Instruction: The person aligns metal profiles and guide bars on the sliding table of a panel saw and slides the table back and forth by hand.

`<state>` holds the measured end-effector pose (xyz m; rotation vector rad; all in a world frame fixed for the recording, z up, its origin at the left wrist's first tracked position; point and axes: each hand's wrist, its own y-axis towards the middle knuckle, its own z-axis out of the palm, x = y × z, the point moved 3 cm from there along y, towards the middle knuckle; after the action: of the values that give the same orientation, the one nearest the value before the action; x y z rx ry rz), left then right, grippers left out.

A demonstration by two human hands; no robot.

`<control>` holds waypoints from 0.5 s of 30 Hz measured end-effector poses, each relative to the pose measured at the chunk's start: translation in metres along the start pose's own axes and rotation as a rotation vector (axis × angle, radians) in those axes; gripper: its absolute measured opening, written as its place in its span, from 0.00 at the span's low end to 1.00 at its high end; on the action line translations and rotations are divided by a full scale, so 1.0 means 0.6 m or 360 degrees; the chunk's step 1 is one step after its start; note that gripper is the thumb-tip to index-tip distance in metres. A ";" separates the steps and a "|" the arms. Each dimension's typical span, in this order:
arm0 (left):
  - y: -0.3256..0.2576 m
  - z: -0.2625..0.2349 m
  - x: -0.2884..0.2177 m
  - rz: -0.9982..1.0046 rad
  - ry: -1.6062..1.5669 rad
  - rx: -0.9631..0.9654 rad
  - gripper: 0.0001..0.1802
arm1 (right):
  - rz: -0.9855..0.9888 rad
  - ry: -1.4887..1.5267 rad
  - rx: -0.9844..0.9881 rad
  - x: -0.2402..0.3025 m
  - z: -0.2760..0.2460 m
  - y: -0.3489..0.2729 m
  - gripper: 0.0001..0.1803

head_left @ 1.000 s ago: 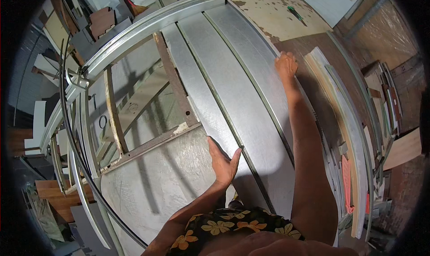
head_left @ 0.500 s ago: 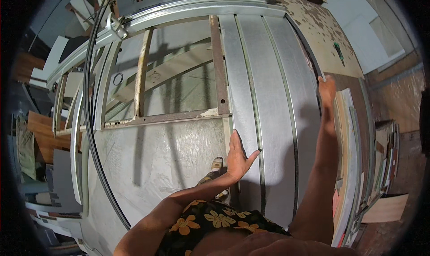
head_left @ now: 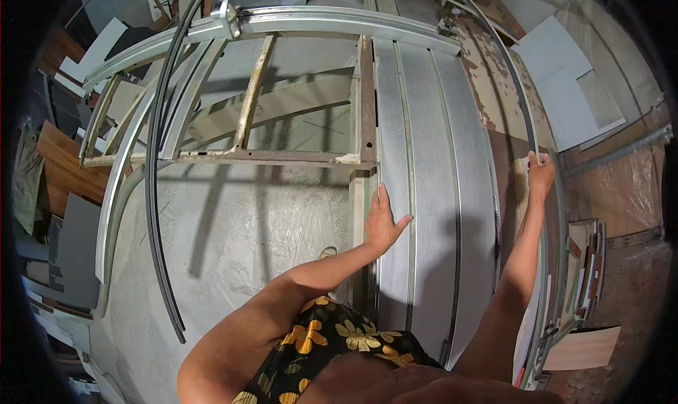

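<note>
My left hand [head_left: 385, 224] lies on the near left part of a slotted metal table [head_left: 432, 157], fingers stretched and thumb spread, holding nothing. At the right, my right hand [head_left: 541, 176] is closed around the near end of a long, thin dark strip [head_left: 521, 86]. From there the strip curves away along the right side and runs out past the top edge. It stands apart from the table's right edge. My fingers hide the part of the strip they grip.
Left of the table is a rusty metal frame [head_left: 247, 93] with a silver rail [head_left: 318, 22] across its far side. Black strips [head_left: 154, 213] hang at the left. Stacked boards [head_left: 583, 270] stand at the right, and pale panels [head_left: 565, 86] lie farther off.
My right hand has moved right and nearer with the strip, taking it off the table's right edge. My left hand stays flat on the table. The whole view has shifted.
</note>
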<state>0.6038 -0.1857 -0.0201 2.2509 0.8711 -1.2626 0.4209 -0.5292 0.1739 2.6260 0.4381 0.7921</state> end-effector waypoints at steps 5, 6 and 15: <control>-0.029 -0.013 -0.030 -0.0025 0.0564 -0.0104 0.58 | 0.0365 0.0958 0.0266 0.065 -0.009 -0.094 0.11; -0.049 -0.018 -0.037 0.0028 0.0320 -0.0114 0.56 | 0.0462 0.1135 0.0337 0.119 -0.004 -0.140 0.11; -0.273 -0.185 -0.157 -0.0174 -0.1418 0.0520 0.26 | 0.0463 0.2138 0.1129 0.438 0.035 -0.429 0.16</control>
<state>0.5201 -0.0290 0.1085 1.5360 0.4556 -2.3030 0.5937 -0.2040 0.1712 2.2540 0.7406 2.9035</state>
